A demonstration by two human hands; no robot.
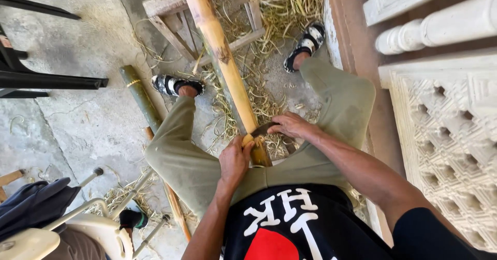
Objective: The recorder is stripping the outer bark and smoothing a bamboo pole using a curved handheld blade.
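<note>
Bamboo pole: long, yellow-tan, running from between my knees up and away to rest on a wooden stool frame. Its near end sits in front of my lap.

My left hand: closed around the near end of the pole, thumb up against the cut end, gripping it firmly.

My right hand: closed over the back of a dark curved blade, which lies across the pole just beside my left hand. The two hands are close together but not touching.

Shavings: pale strips of bamboo peel, heaped thickly under and beyond the stool frame and scattered on the concrete floor between my feet.

Sandals: black with white straps, one on each foot, set wide apart either side of the pole.

Green bamboo piece: lying on the floor left of my left leg, apart from the pole.

Plastic chair: cream, at lower left, with dark cloth draped over it.

White carved wall: close on my right.
</note>
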